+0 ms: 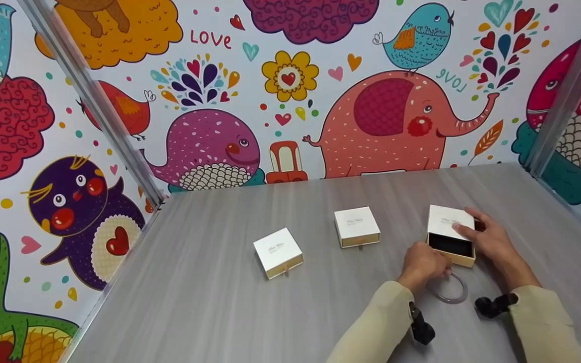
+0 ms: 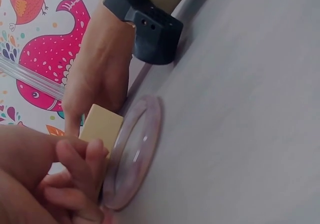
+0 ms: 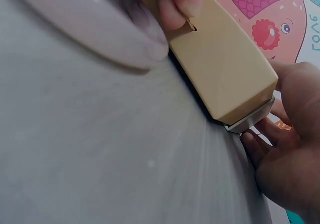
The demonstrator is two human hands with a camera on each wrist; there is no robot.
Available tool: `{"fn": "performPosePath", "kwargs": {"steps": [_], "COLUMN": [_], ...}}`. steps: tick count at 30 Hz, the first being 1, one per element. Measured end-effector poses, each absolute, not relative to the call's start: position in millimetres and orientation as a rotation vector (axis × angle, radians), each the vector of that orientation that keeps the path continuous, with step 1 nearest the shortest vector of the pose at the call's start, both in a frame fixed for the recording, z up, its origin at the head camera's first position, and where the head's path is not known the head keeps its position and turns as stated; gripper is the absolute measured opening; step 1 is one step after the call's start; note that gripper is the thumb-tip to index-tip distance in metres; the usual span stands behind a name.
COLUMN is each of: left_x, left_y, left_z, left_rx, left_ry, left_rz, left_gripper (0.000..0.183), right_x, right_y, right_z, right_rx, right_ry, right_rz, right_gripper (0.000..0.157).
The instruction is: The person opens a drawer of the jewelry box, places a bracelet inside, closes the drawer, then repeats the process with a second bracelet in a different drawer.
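Note:
My right hand point(image 1: 497, 247) grips the white sleeve point(image 1: 442, 218) of a small drawer-style gift box at the right of the table. The box's cream drawer point(image 3: 227, 58) is partly pulled out towards me, baring a black lining point(image 1: 451, 245). At the drawer's front, my left hand point(image 1: 423, 264) pinches the small ribbon tab point(image 3: 192, 25) between its fingers. A pale translucent lilac bangle point(image 2: 150, 141) is right beside the left fingers, in front of the box. Whether those fingers touch the bangle is unclear.
Two more white boxes stand closed to the left: a middle box point(image 1: 357, 226) and a box turned at an angle point(image 1: 278, 249). Printed panels with metal corner posts point(image 1: 568, 91) border the grey table point(image 1: 194, 302) at back and sides.

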State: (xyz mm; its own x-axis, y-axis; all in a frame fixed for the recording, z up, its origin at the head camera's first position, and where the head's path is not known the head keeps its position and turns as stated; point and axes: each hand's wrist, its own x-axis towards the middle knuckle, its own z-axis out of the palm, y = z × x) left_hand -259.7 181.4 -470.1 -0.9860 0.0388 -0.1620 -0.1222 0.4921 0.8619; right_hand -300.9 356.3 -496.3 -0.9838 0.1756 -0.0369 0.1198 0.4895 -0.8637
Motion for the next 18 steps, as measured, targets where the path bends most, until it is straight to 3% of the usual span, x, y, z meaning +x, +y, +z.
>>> {"fn": "performPosePath", "kwargs": {"steps": [18], "left_x": [-253.2], "left_y": [177.5], "left_z": [-471.1], "left_rx": [-0.081], "left_ry": [2.483], "left_rz": [1.542], "left_gripper": [0.025], "right_x": [-301.2], "right_y": [357.5], "right_z": [-496.6], "right_rx": [-0.278], "right_ry": [-2.658], "right_rz": [1.560], "right_gripper": [0.088]}}
